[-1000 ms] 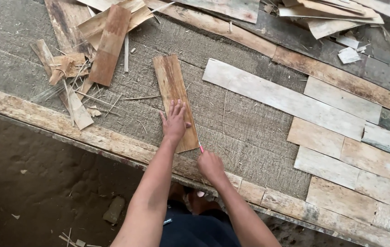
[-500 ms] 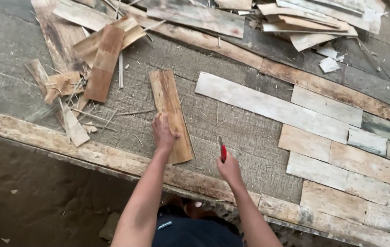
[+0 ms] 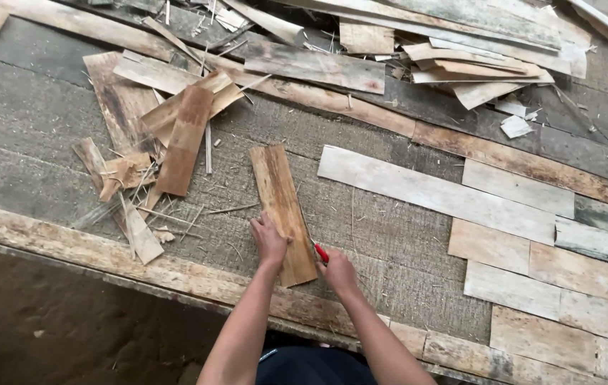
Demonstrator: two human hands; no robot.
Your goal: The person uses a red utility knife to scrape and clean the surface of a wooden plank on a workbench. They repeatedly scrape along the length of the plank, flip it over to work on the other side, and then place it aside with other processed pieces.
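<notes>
In the head view, the left hand [image 3: 270, 241] lies flat with fingers spread on the near left edge of a brown plank [image 3: 282, 210], pressing it to the counter [image 3: 47, 128]. The plank lies lengthwise away from the person, near the counter's front rim. The right hand [image 3: 337, 269] is clenched on a red-handled tool [image 3: 322, 252] just beside the plank's right edge; its tip is too small to make out. Scraps [image 3: 168, 128] pile up to the left, and pale boards [image 3: 436, 192] lie fitted together at right.
</notes>
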